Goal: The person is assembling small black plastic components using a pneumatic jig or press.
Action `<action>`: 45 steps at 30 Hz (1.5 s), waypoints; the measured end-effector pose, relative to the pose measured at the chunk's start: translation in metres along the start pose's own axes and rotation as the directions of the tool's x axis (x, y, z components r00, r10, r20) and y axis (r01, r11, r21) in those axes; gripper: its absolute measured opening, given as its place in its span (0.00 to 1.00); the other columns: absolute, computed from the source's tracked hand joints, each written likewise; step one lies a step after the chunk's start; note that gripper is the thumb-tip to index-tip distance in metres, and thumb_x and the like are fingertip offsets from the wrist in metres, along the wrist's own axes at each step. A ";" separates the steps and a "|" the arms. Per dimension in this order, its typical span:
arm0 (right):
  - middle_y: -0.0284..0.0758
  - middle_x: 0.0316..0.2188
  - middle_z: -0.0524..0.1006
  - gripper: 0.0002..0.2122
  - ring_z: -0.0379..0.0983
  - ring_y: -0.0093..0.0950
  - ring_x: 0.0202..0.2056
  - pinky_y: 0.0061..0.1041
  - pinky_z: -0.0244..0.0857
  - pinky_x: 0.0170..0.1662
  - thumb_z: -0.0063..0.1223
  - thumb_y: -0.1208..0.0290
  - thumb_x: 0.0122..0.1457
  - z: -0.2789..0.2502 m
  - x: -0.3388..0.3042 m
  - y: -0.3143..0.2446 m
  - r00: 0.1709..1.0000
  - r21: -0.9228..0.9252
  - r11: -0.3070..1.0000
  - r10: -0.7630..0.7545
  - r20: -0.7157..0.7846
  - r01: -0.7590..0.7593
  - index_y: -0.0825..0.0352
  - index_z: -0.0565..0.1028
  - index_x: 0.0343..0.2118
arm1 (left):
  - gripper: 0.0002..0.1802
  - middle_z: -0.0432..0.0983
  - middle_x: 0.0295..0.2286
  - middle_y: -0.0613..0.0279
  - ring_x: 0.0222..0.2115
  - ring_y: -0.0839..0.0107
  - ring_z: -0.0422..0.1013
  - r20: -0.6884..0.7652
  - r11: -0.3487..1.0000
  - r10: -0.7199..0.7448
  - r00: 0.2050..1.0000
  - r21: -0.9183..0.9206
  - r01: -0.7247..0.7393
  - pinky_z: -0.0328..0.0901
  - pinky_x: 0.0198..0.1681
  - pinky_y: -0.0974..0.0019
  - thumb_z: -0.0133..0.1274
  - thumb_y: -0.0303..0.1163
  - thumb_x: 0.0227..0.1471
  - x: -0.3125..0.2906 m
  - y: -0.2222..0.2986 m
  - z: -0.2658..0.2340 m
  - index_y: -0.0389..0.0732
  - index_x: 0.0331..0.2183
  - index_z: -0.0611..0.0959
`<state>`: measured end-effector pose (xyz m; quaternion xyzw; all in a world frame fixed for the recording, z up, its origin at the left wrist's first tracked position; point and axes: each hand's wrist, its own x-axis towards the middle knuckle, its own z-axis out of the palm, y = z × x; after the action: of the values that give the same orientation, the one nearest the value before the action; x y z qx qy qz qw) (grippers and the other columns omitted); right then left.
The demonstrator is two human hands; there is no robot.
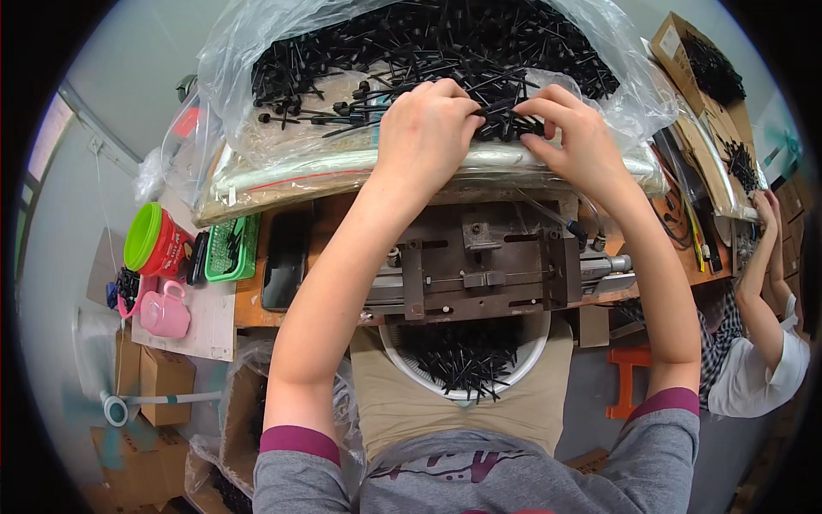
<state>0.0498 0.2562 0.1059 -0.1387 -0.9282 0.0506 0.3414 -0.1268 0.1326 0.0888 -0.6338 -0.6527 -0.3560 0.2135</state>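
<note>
Both my hands are at the near edge of a heap of black pin-like plastic parts (428,43), thin stems with thicker heads, lying in a clear plastic bag (224,94). The fingers of my left hand (424,128) are closed, thumb against forefinger, on a black pin-like part at the heap's front. Just to its right, my right hand (578,137) has its thumb and curled forefinger apart, with several parts close to the fingertips. Below my forearms a dark metal fixture (522,283) sits at the bench edge. A white tub (533,364) with more black parts rests on my lap.
On the left stand a red bucket with green rim (161,244), a pink mug (164,310), a green basket (244,248) and a dark flat tray (285,261). At right, an open carton (676,47) holds black parts; another person (766,343) works there. An orange stool (628,381) is below.
</note>
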 end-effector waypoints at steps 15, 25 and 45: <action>0.37 0.37 0.78 0.17 0.76 0.30 0.34 0.28 0.72 0.36 0.64 0.74 0.49 -0.014 -0.028 -0.048 0.924 0.124 0.949 -0.242 -0.297 0.288 0.67 0.78 0.44 | 0.13 0.83 0.37 0.61 0.33 0.82 0.76 0.283 0.276 -0.396 0.873 -0.871 0.407 0.69 0.36 0.77 0.52 0.38 0.63 -0.008 0.027 -0.053 0.40 0.39 0.84; 0.41 0.36 0.78 0.14 0.77 0.31 0.29 0.26 0.73 0.30 0.67 0.80 0.44 -0.011 -0.131 -0.095 0.979 0.362 0.913 -0.151 -0.134 0.190 0.73 0.79 0.36 | 0.15 0.82 0.34 0.54 0.33 0.74 0.78 0.638 0.071 -0.391 0.664 -0.698 0.713 0.71 0.31 0.76 0.43 0.32 0.67 -0.100 0.088 -0.069 0.32 0.47 0.77; 0.42 0.48 0.79 0.11 0.69 0.23 0.16 0.22 0.66 0.24 0.61 0.75 0.42 0.022 -0.151 -0.118 0.964 -0.025 0.999 -0.017 0.264 0.024 0.67 0.75 0.31 | 0.26 0.76 0.41 0.50 0.40 0.66 0.76 0.234 0.619 -0.360 0.903 -0.664 0.419 0.76 0.37 0.70 0.69 0.18 0.37 -0.151 0.085 -0.093 0.31 0.43 0.83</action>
<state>0.1189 0.0992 0.0180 -0.1258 -0.9674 0.0522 0.2134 -0.0438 -0.0432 0.0560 -0.5230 -0.5974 -0.5889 -0.1505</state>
